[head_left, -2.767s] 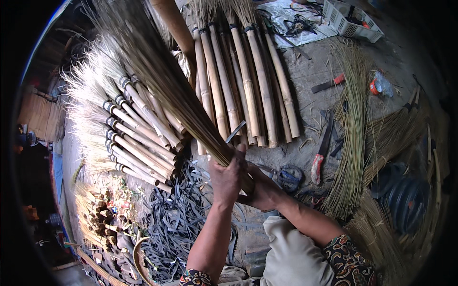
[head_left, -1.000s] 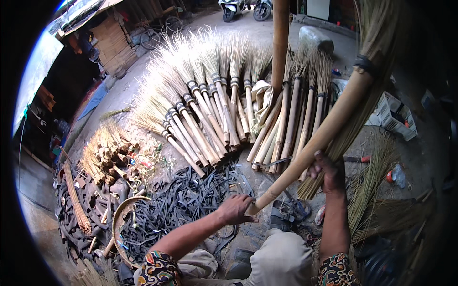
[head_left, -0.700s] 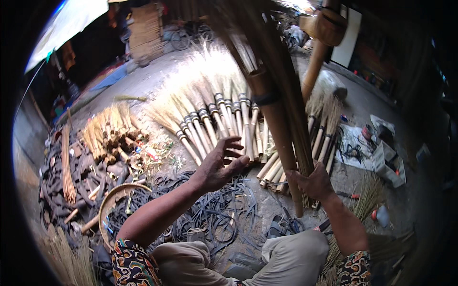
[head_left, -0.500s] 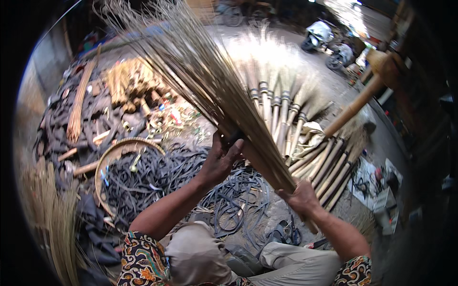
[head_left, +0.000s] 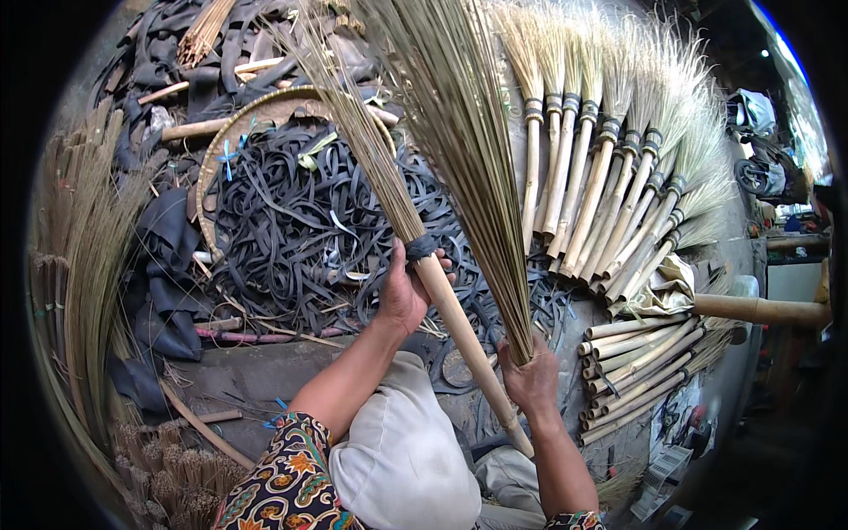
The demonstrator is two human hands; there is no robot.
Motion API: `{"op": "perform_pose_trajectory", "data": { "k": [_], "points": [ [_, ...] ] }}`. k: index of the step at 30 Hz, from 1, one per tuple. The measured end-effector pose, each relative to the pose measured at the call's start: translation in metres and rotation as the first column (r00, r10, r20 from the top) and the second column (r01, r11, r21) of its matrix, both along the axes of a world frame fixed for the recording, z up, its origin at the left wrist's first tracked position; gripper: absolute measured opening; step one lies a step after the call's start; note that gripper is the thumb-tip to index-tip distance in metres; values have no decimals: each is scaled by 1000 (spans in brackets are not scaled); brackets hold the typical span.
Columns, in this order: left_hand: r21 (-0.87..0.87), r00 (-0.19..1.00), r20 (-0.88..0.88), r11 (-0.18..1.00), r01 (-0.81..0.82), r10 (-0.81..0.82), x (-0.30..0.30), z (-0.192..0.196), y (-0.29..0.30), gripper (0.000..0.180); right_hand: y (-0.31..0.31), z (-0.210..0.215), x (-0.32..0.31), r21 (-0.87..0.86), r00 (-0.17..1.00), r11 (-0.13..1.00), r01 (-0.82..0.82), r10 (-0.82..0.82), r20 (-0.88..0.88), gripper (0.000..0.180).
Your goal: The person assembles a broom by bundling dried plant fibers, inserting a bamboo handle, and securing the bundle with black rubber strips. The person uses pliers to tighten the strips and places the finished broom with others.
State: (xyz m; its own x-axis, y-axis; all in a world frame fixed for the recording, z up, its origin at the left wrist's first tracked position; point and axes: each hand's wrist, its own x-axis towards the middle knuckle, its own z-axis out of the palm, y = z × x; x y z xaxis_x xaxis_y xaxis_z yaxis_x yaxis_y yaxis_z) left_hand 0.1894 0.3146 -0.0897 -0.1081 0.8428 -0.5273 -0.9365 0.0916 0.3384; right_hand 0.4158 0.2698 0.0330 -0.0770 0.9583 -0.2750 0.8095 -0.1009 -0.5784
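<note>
My left hand [head_left: 406, 296] is closed around a bamboo broom handle [head_left: 466, 334], just under a black rubber binding [head_left: 420, 246]. Thin stalks [head_left: 375, 168] fan up from that binding, and the handle slants down to the lower right. My right hand [head_left: 532, 380] grips the lower end of a loose bundle of long, greenish-brown stalks [head_left: 481, 185]. This bundle rises to the right of the handle, tips up and spread. Part of the grip on the bundle's end is hidden by the right hand.
In front lies a round woven tray [head_left: 210, 190] heaped with black rubber strips [head_left: 300, 212]. Several bound brooms [head_left: 609, 159] fan out at the right, above stacked bamboo handles [head_left: 636, 375]. A thick bamboo pole [head_left: 751, 309] juts in from the right. Stalk bundles [head_left: 84, 265] stand at the left.
The view has tilted down and turned. The stalk bundle, earlier lying along the handle, is now apart from it, with my right hand around its lower end. My left hand stays near the binding.
</note>
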Motion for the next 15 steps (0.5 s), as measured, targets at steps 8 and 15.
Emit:
{"op": "perform_pose_trajectory", "data": {
  "k": [8,15],
  "points": [
    [404,955,-295,908,112,13,10,16,-10,78,15,-45,-3,-14,899,958,-288,275,342,36],
    [73,952,-302,997,-31,52,16,24,-6,27,22,-54,-2,-11,857,892,-452,437,274,54]
  ]
}}
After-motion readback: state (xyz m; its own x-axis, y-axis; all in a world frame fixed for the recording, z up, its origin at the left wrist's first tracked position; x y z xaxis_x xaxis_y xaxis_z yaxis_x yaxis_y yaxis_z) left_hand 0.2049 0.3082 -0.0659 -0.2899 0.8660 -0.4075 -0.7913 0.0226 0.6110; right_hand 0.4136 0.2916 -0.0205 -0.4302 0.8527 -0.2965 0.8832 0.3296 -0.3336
